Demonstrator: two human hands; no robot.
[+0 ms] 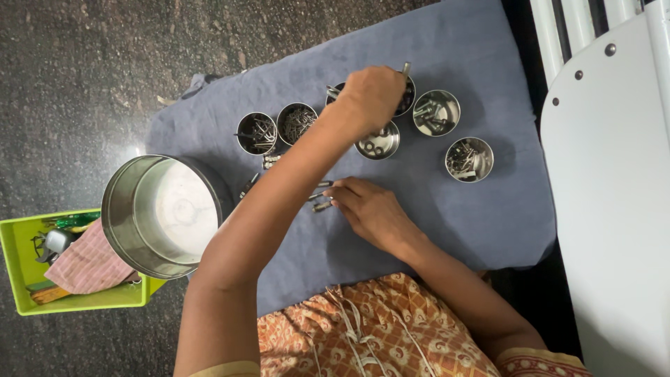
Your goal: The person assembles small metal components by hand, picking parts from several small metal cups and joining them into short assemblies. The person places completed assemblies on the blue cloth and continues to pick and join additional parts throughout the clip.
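My left hand (373, 94) reaches over a group of small steel bowls and is closed around a metal bolt (405, 68) whose end sticks out above the fist. It hovers over the bowl (407, 103) at the back, which it half hides. My right hand (370, 209) rests on the blue-grey cloth (453, 63), fingertips pinching one of a few loose bolts (322, 204) lying there. Other bowls hold screws (256, 132), nails (296, 122), washers (380, 145), thick bolts (436, 112) and mixed hardware (469, 159).
A large empty steel pot (164, 216) stands at the cloth's left edge. Beside it is a green tray (21, 241) with a checked cloth and tools. A white chair (614, 209) fills the right side. The dark stone floor (84, 70) surrounds the cloth.
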